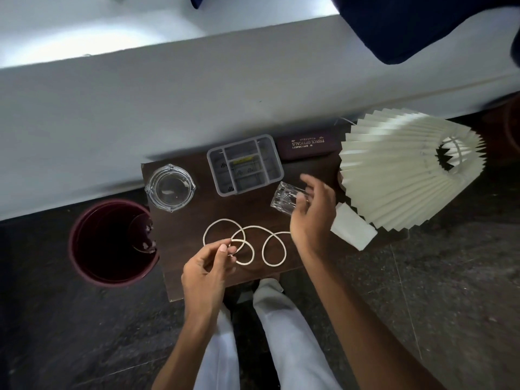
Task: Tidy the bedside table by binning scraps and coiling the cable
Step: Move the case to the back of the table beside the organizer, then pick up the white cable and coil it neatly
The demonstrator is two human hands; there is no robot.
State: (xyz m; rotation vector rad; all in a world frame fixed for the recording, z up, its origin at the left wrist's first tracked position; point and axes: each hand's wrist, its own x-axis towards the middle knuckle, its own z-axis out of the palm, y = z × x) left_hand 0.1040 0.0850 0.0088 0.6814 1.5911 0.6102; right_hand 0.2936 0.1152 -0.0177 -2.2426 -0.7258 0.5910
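The left hand (209,266) pinches the white cable (244,243) between thumb and fingertips, low in the middle of the frame. The cable lies in several loose loops on the dark bedside table (202,218). The right hand (311,215) hangs open with spread fingers, right of centre, over a clear glass (282,199). A maroon bin (112,243) stands at the left, beside the table.

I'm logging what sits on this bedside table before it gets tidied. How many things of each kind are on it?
Glassware: 2, ashtray and tumbler
Cable: 1
Organiser tray: 1
Spectacle case: 1
Lamp: 1
Paper scrap: 1
Total: 7
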